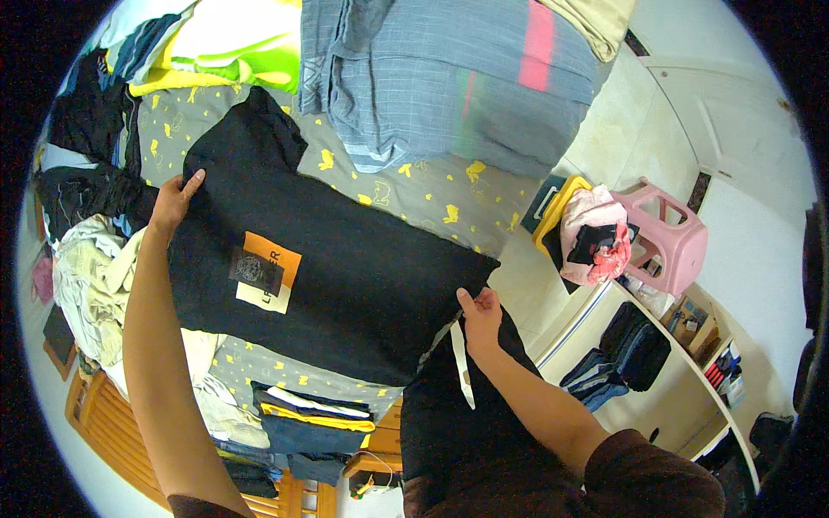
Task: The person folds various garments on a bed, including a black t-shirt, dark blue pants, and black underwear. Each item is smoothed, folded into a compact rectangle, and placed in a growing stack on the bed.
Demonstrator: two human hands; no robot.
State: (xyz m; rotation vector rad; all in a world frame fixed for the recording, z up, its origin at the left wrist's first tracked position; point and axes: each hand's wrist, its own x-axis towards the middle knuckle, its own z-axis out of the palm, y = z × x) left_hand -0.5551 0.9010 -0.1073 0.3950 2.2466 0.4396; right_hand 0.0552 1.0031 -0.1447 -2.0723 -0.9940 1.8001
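Observation:
A black T-shirt (pixel 350 259) with an orange and cream print is spread sideways over a grey bed sheet (pixel 382 188) patterned with yellow figures. My left hand (pixel 173 201) pinches the shirt near its shoulder end, at the left. At the right, my right hand (pixel 480 314) grips the hem between thumb and fingers. The shirt's sleeve (pixel 272 126) points towards the top of the view. Its lower right part hangs in front of my dark clothing.
A blue-grey striped cloth (pixel 453 84) lies on the far bed. Heaped clothes (pixel 97 285) are at the left, with a folded stack (pixel 317 421) near the front edge. A pink plastic stool (pixel 670 239) and an open cabinet (pixel 602 337) holding folded clothes stand to the right.

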